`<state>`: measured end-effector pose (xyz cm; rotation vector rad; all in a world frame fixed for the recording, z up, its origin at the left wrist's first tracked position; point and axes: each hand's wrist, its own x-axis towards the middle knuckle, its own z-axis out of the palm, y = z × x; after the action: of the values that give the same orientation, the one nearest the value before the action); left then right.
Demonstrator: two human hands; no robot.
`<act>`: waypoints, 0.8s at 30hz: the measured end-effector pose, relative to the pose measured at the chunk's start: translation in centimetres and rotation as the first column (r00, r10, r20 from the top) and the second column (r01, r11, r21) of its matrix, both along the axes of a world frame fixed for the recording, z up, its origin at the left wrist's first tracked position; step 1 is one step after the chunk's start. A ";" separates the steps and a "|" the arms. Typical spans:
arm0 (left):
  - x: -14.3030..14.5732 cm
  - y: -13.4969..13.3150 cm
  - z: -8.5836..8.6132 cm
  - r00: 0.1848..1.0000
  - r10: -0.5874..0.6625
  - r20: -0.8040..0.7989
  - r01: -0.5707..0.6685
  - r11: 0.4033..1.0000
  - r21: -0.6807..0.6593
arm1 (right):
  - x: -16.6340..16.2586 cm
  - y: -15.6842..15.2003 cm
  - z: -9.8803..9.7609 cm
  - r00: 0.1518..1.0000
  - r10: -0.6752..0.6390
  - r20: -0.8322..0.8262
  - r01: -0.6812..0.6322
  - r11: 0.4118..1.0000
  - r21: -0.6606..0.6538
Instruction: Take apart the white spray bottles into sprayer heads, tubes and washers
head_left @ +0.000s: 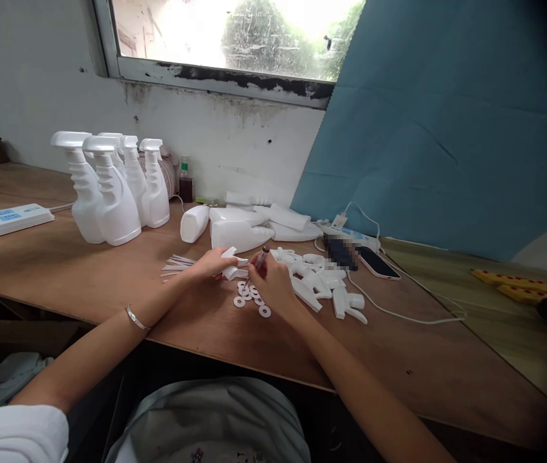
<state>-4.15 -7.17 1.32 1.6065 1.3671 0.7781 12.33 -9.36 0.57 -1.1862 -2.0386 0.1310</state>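
Note:
My left hand (210, 263) is closed around a white spray trigger head (229, 256), held just above the table. Close beside it, my right hand (276, 286) grips a small screwdriver-like tool (262, 257) with a clear handle and a dark end; its thin shaft points down toward the washers. Several flat white ring washers (265, 312) lie under and next to my right hand. Thin white dip tubes (177, 262) are spread by my left hand, partly hidden by it. A pile of loose white trigger heads (319, 280) rests to the right.
Assembled spray bottles (119, 206) stand at the back left, near a power strip (6, 222). White bottles without heads (242, 236) lie along the back. A phone (379, 263) and a white cable (398, 314) are on the right. A dark-filled bottle (186, 186) stands against the wall.

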 end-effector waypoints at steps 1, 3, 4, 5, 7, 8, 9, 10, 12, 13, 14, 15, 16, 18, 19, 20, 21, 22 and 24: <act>0.0 0.0 0.0 1.000 -0.001 0.000 0.001 1.000 0.001 | 0.0 0.0 0.0 1.000 0.002 -0.001 -0.002 1.000 -0.001; 0.0 0.0 0.0 1.000 -0.003 -0.001 0.003 1.000 0.002 | 0.0 0.0 0.0 1.000 0.001 -0.001 -0.001 1.000 -0.001; -0.1 0.0 0.0 1.000 -0.005 -0.002 0.005 1.000 0.003 | 0.0 0.0 0.0 1.000 -0.001 -0.001 0.001 1.000 0.000; -0.1 0.0 0.0 1.000 -0.006 -0.002 0.006 1.000 0.003 | 0.0 0.0 0.0 1.000 -0.005 -0.001 0.005 1.000 0.002; -0.1 0.0 -0.1 1.000 -0.007 -0.001 0.007 1.000 0.002 | 0.0 0.0 0.0 1.000 -0.008 -0.001 0.008 1.000 0.005; -0.1 0.0 -0.1 1.000 -0.007 0.001 0.007 1.000 0.002 | 0.0 0.0 0.0 1.000 -0.007 -0.001 0.007 1.000 0.006; -0.1 0.1 -0.1 1.000 -0.006 0.003 0.006 1.000 0.002 | 0.0 0.0 0.1 1.000 -0.004 -0.001 0.004 1.000 0.005; -0.1 0.1 -0.2 1.000 -0.004 0.004 0.004 1.000 0.001 | 0.0 0.0 0.1 1.000 0.001 -0.001 -0.001 1.000 0.003; -0.1 0.1 -0.3 1.000 -0.003 0.010 0.003 1.000 0.001 | 0.0 0.0 0.1 1.000 0.012 -0.001 -0.012 1.000 -0.001; -0.1 0.1 -0.3 1.000 -0.005 0.014 0.005 1.000 0.000 | -0.1 0.0 0.1 1.000 0.016 -0.002 -0.016 1.000 -0.002; -0.1 0.1 -0.3 1.000 -0.008 0.021 0.008 1.000 0.000 | -0.1 0.0 0.2 1.000 0.021 -0.003 -0.021 1.000 -0.004; -0.1 0.1 -0.3 0.999 -0.013 0.029 0.013 1.000 -0.001 | -0.1 0.0 0.2 1.000 0.024 -0.004 -0.025 1.000 -0.006; -0.1 0.1 -0.3 0.999 -0.020 0.039 0.020 1.000 -0.003 | -0.1 0.0 0.2 1.000 0.029 -0.006 -0.029 1.000 -0.007; -0.2 0.1 -0.3 0.997 -0.041 0.065 0.042 0.999 -0.011 | -0.1 -0.1 0.2 0.999 0.040 -0.017 -0.040 0.999 -0.004; -0.1 0.1 -0.3 0.995 -0.055 0.082 0.056 0.998 -0.019 | 0.0 -0.1 0.2 0.999 0.046 -0.026 -0.046 0.999 0.000; -0.1 0.2 -0.3 0.993 -0.066 0.102 0.070 0.997 -0.029 | 0.0 -0.2 0.3 0.998 0.055 -0.038 -0.055 0.998 0.007; -0.1 0.2 -0.4 0.989 -0.075 0.126 0.081 0.996 -0.042 | 0.1 -0.3 0.3 0.996 0.067 -0.053 -0.066 0.998 0.019; -0.1 0.3 -0.4 0.985 -0.080 0.152 0.089 0.994 -0.056 | 0.1 -0.4 0.4 0.994 0.081 -0.070 -0.078 0.996 0.036; 0.0 0.3 -0.5 0.974 -0.079 0.213 0.099 0.991 -0.087 | 0.3 -0.7 0.5 0.989 0.110 -0.097 -0.104 0.992 0.072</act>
<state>-4.14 -6.83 0.85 1.4562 1.1573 0.7904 12.62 -10.03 1.10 -1.0094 -2.0028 0.1699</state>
